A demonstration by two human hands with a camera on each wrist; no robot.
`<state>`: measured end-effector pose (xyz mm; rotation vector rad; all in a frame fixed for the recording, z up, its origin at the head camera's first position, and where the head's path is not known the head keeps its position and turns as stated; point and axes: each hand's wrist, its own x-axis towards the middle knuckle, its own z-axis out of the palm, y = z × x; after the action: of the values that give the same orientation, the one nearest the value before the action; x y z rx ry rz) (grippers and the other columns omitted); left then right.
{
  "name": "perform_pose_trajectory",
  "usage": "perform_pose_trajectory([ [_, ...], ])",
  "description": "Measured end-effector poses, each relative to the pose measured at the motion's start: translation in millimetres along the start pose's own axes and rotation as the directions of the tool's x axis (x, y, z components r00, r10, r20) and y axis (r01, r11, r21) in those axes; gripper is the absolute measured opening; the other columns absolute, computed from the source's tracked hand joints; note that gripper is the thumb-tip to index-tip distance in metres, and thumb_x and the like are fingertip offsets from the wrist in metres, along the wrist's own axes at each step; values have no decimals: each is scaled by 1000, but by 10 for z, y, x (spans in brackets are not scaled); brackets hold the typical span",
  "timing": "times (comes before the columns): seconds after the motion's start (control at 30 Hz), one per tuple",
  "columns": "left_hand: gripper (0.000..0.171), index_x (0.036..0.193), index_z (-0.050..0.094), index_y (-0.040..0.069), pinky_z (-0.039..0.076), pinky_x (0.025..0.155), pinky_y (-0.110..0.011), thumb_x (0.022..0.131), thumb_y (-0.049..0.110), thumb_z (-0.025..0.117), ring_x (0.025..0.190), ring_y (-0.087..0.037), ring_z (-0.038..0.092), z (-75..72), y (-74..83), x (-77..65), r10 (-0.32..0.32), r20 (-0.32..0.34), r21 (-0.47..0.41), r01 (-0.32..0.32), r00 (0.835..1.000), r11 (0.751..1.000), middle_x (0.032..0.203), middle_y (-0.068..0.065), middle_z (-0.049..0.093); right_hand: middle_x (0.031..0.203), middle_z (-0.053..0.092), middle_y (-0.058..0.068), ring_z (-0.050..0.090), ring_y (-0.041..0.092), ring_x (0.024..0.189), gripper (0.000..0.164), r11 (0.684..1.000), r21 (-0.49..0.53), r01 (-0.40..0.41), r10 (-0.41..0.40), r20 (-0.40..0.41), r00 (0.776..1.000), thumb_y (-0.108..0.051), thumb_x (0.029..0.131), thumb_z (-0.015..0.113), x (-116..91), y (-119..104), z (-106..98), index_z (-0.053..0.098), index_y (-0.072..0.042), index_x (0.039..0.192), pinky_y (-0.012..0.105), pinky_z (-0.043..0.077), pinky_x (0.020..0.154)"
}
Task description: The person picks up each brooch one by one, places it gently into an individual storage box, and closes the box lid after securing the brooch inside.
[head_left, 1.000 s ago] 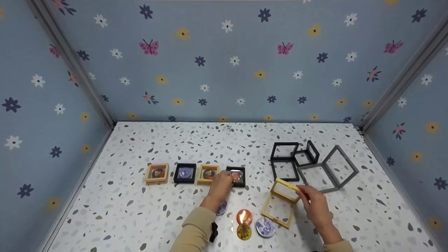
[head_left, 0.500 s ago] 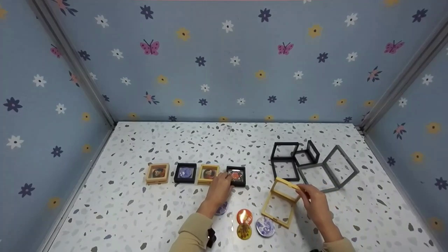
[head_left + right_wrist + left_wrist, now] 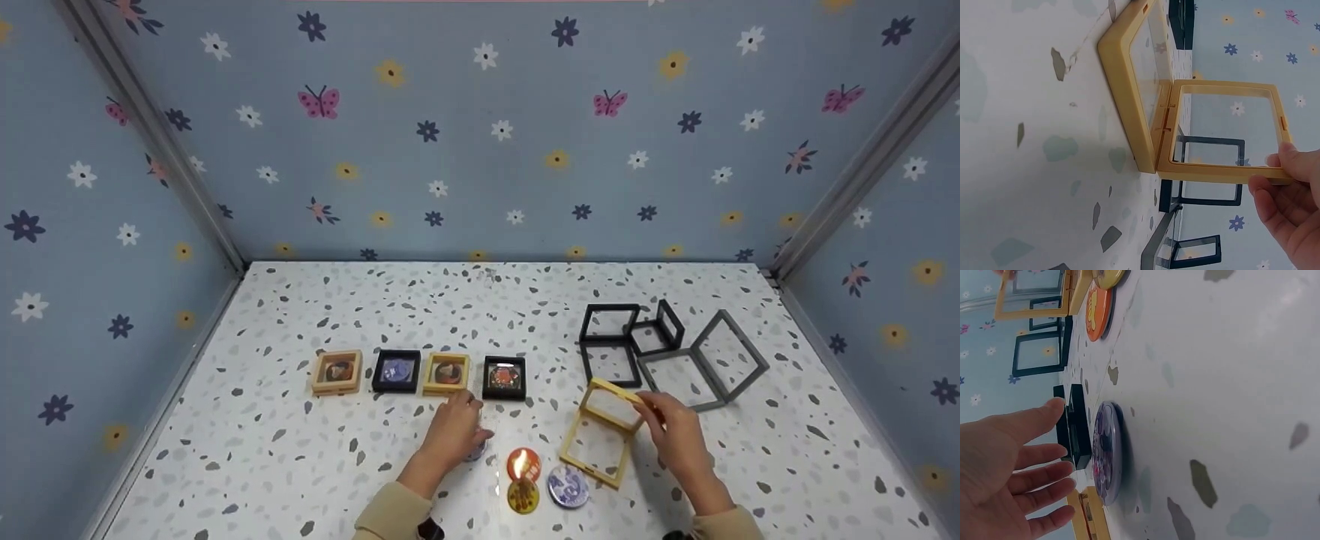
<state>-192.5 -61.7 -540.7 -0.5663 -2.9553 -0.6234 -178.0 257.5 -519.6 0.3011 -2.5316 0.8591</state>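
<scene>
The right hand pinches the yellow display frame between thumb and fingers, at the outer corner of its raised half; the other half rests on the speckled tabletop. That corner hold seems sound: light pressure on the rim should spare the clear pane and stop the base sliding.

The left hand has its thumb and fingers apart in a loose curve, pinching nothing, right beside the purple badge, which lies flat on the tabletop. Whether a finger touches it, I cannot tell. A badge this thin is probably best handled by 2 opposite points of its edge.

Between the hands, the orange badge and the yellow badge overlap; the white-and-purple badge lies just beside the yellow display frame, so that side calls for care.

Farther left, 4 filled frames stand in a row: beige, black, yellow, black, each around 1 badge. The left fingertips are near the yellow filled frame, which could get nudged.

Beyond the right hand, 2 black frames and 1 gray frame stand unfolded.
</scene>
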Motion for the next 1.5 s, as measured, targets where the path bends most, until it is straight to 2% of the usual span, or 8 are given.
perform_pose_trajectory([
  [0.13,45,97,60,-4,44,77,-44,68,27,76,94,-30,50,-13,-37,-92,4,34,5,-5,999,1000,102,-16,53,81,63,5,53,9,62,15,1000,-4,9,-9,-10,1000,0,78,66,0,3,0,67,-1,92,25,46,53],
  [0.27,56,102,58,-5,44,77,-45,63,29,79,93,-31,50,-21,-63,-150,16,68,15,-17,998,1000,102,-17,52,82,63,7,53,12,62,15,1000,-12,10,-10,-8,1000,0,78,66,-2,7,0,66,0,93,26,46,52],
  [0.53,65,109,55,-6,42,81,-46,60,27,80,98,-33,50,6,-83,-195,-6,116,12,5,993,1000,107,-18,52,85,64,9,55,14,65,16,999,-13,-46,46,26,999,-2,80,64,17,-7,-6,66,0,96,27,46,55],
  [0.87,50,104,57,-8,43,84,-41,65,16,78,95,-31,51,23,-87,-220,7,88,-42,-3,996,999,103,-17,54,84,64,7,53,11,63,17,999,-10,-34,34,2,999,-1,79,65,16,3,0,66,-1,96,25,45,52],
  [1.0,48,105,56,-9,42,86,-39,67,14,76,96,-30,51,25,-76,-229,-10,99,-76,18,995,997,104,-17,53,83,63,7,53,11,62,17,999,-7,-35,35,-7,999,-1,79,65,17,-2,3,66,0,96,25,45,52],
  [1.13,48,103,58,-8,44,83,-39,66,16,75,92,-28,51,34,-67,-231,-19,108,-72,27,994,997,100,-15,52,83,63,7,52,11,62,17,999,-4,-37,37,-11,999,0,79,65,14,-5,6,66,0,96,24,45,52],
  [1.33,42,91,61,-5,47,72,-35,62,21,75,80,-22,51,51,-56,-231,24,30,-42,-23,999,999,88,-11,53,80,63,6,52,10,59,16,1000,6,12,-12,-35,999,0,77,66,20,12,17,66,0,93,25,44,51],
  [1.5,42,92,61,-5,48,71,-33,63,24,73,79,-21,51,61,21,-203,39,-7,-52,-40,999,998,89,-10,54,82,64,8,54,13,61,16,1000,9,10,-9,-33,999,1,78,66,23,17,14,66,1,94,25,45,51],
])
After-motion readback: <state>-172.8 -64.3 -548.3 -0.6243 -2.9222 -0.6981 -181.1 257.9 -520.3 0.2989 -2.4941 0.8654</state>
